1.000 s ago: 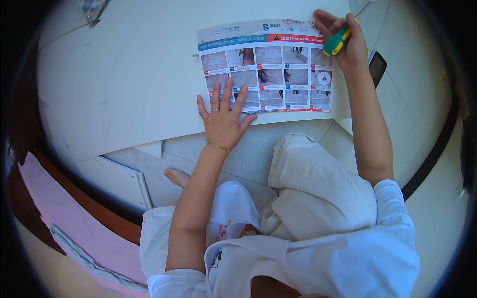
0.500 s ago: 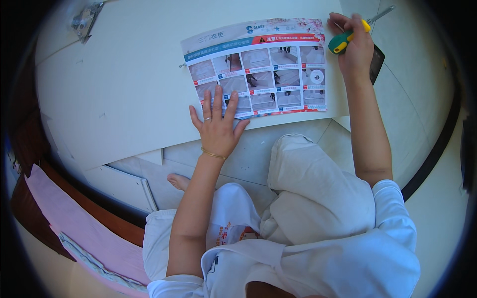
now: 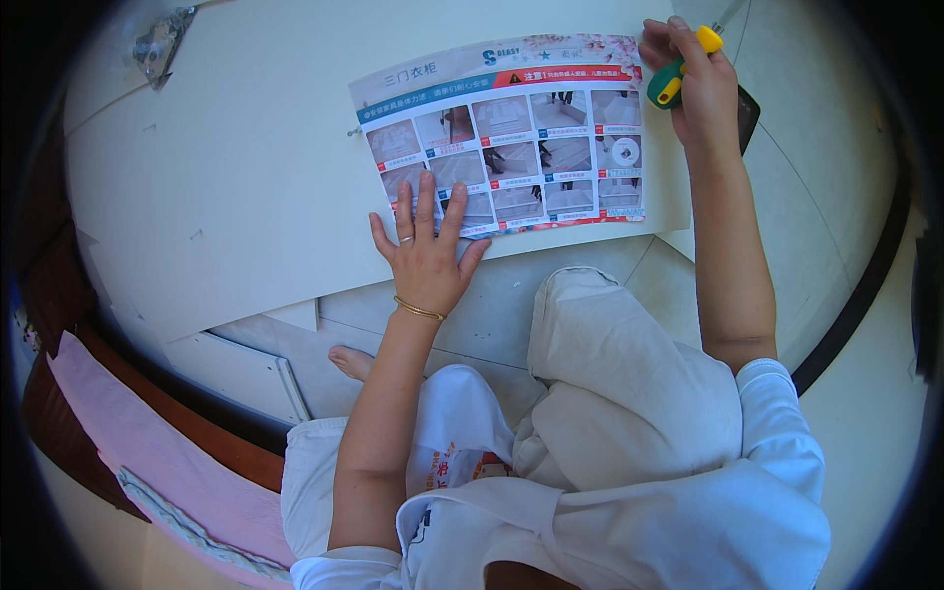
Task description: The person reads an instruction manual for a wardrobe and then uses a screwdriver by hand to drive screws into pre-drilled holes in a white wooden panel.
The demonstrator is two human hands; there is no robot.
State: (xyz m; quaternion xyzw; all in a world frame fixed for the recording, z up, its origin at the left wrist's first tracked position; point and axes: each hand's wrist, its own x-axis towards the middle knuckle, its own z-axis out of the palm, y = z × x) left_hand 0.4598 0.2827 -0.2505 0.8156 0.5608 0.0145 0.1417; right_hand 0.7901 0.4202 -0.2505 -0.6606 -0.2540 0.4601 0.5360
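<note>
A printed instruction sheet [image 3: 511,147] with rows of small photos lies on a large white panel [image 3: 246,197]. My left hand [image 3: 429,256] rests flat with its fingers spread over the sheet's lower left corner; a ring and a gold-coloured bracelet are on it. At the sheet's right edge, my right hand [image 3: 706,103] holds a screwdriver [image 3: 666,87] with a green and yellow handle. The shank points away to the upper right, partly cut off by the dark rim of the view. The handle is partly hidden by my fingers.
A clear bag of metal fittings [image 3: 160,47] lies on the panel at the far left. A dark flat device [image 3: 747,118] sits beside my right wrist. Lower left are a smaller white board [image 3: 241,372] and a pink cloth [image 3: 162,457] over brown wooden furniture [image 3: 192,393]. Tiled floor [image 3: 472,315] shows between.
The screwdriver has turned slightly in my right hand, its shank now more upright. My left hand stays flat on the sheet, and the whole view has shifted very little.
</note>
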